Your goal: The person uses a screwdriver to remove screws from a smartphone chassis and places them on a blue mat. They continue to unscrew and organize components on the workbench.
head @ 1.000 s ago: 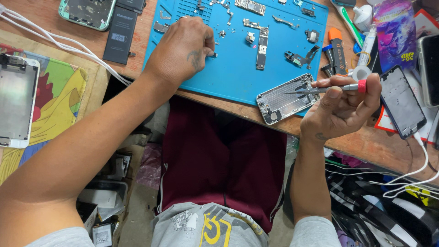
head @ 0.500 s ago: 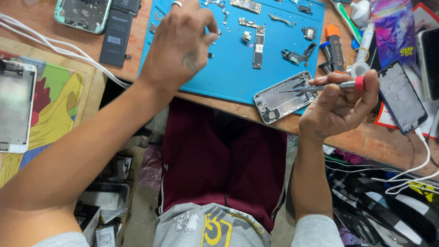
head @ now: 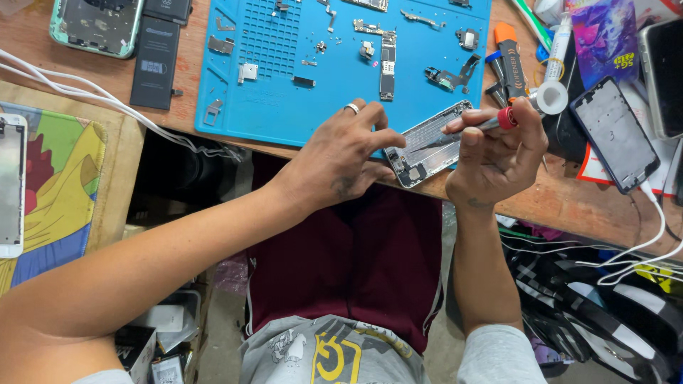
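Two hands meet over one small thing, a silver metal phone shell with its insides showing [head: 429, 144]. It lies tilted at the near edge of the blue rubber work mat [head: 284, 117], partly hanging over the near edge of the brown wooden worktop [head: 569, 203]. I think this shell is light and stiff, but thin, and the tiny parts inside look easy to break. I would hold it by its long side edges and its near corner, never by the open middle. My left hand [head: 341, 160] is half open, with a ring on one finger; its thumb and first fingers touch the near left corner of the shell and seem to steady it. My right hand [head: 498, 153] is curled closed around a thin screwdriver with a red band and a white round cap [head: 523, 110]. The fingers pinch the shaft, and the tip points down into the shell, though I cannot tell if it touches a screw. Many small screws and metal bits lie on the mat behind. A black flat battery [head: 155, 53] sits near the far left corner of the worktop.
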